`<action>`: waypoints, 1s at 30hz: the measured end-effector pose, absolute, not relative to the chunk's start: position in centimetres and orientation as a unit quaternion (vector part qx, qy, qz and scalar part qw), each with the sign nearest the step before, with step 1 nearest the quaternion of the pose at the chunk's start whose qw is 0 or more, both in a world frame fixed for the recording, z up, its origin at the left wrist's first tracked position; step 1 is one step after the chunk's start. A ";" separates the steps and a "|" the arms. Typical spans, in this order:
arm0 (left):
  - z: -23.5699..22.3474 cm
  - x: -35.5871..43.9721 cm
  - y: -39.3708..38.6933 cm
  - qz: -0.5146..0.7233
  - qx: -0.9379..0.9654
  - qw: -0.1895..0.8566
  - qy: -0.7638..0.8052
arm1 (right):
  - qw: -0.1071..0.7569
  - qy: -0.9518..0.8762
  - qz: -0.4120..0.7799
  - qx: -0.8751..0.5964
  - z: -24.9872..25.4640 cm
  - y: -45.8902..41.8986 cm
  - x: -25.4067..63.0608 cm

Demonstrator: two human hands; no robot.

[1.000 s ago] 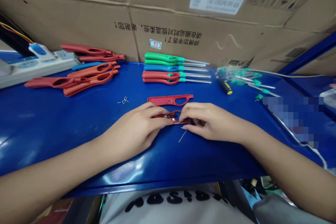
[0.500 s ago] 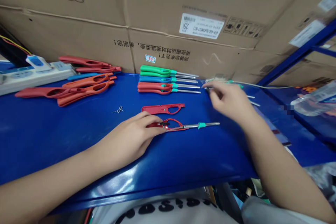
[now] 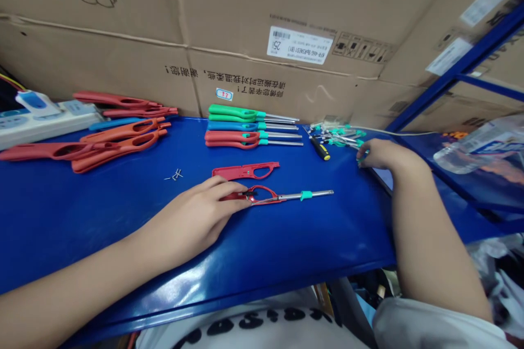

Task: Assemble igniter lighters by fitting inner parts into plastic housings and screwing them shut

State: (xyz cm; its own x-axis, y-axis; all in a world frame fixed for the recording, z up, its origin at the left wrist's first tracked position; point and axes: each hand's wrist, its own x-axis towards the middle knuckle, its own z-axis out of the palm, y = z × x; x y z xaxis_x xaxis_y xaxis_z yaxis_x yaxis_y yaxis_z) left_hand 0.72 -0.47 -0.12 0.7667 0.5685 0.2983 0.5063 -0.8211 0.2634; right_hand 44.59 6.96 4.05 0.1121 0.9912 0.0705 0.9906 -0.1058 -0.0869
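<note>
My left hand [image 3: 204, 206] is closed on the rear of an opened red lighter handle half [image 3: 268, 192], which lies on the table. From it a metal lighter tube [image 3: 317, 194] with a teal collar points right. Just behind lies the matching red handle half [image 3: 245, 170]. My right hand [image 3: 379, 154] is bent down at the right edge of a pile of metal tubes with teal collars [image 3: 341, 135]. Its fingertips are together by a bit of teal; what they hold is unclear. A black and yellow screwdriver [image 3: 320, 148] lies left of the pile.
Several assembled lighters [image 3: 233, 125] in green, blue and red lie in a row at the back. Red and orange handles [image 3: 118, 147] are at left, beside a white power strip [image 3: 45, 122]. Small screws [image 3: 175, 175] lie loose. A cardboard box [image 3: 233, 65] stands behind.
My right hand has let go of the screwdriver and moved right to the far side of the tube pile. The left hand stays on the red handle half. The view has shifted slightly.
</note>
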 end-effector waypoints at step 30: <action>-0.3 0.6 -0.6 0.150 0.937 0.066 0.307 | -0.008 -0.838 0.223 -0.498 4.4 4.5 33.5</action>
